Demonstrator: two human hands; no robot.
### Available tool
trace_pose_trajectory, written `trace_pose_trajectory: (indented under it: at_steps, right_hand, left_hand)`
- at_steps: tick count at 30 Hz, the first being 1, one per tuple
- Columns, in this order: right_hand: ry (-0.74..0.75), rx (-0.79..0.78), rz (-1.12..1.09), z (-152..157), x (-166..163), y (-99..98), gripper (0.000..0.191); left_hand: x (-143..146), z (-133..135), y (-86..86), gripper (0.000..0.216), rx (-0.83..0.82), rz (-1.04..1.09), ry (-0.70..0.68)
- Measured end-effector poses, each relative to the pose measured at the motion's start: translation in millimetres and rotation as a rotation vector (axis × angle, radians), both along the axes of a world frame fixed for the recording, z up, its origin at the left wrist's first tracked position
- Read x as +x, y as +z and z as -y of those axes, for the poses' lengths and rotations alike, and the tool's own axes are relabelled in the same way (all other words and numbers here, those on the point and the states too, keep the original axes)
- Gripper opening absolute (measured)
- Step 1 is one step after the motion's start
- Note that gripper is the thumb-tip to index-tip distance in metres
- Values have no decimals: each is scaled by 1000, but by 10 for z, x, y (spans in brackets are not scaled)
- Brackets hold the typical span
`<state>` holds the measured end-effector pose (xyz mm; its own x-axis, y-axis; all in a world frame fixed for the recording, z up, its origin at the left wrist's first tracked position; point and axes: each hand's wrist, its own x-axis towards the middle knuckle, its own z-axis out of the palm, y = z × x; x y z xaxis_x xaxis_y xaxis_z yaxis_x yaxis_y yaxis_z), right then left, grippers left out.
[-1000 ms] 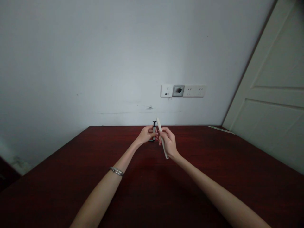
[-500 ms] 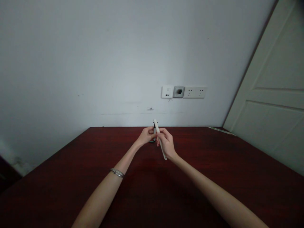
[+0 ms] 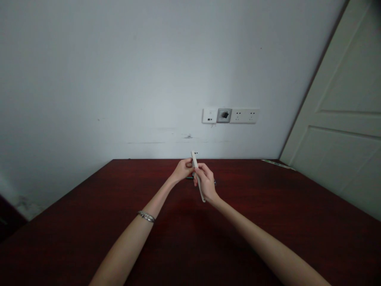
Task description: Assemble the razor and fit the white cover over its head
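Above the far middle of the table, my right hand (image 3: 205,182) is closed around a long, narrow white bar (image 3: 195,160). The bar leans, its upper end tilted away to the left and its lower end toward me. My left hand (image 3: 182,170) is closed beside it, thumb and fingers pinched near the bar's middle. Most of what it grips is hidden behind the bar. A small dark piece (image 3: 189,177) shows below the left fingers, and small dark tips (image 3: 196,153) stick out by the bar's top. Their kind is too small to tell.
The dark red wooden table (image 3: 119,198) reaches back to a pale wall (image 3: 149,79). Socket plates (image 3: 243,116) are set in the wall, right of the middle. A thin flat strip (image 3: 278,163) lies at the table's far right edge, near a pale panelled door (image 3: 342,131).
My right hand and the white bar have shifted slightly left and down, and the bar now covers more of the object behind it. My left hand has barely moved.
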<state>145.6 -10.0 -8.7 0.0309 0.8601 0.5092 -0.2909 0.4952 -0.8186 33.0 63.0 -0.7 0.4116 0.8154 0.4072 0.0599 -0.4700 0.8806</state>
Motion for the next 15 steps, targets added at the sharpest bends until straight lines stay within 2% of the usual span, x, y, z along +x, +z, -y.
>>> trace_pose_trajectory:
  at_steps: [8,15]
  right_hand:
    - [-16,7,-22,-5,-24,40,17]
    - [11,-21,-44,40,-29,40,13]
  left_hand:
    - [14,-11,-14,29,-12,10,-19]
    - [2,21,31,29,-10,-4,44]
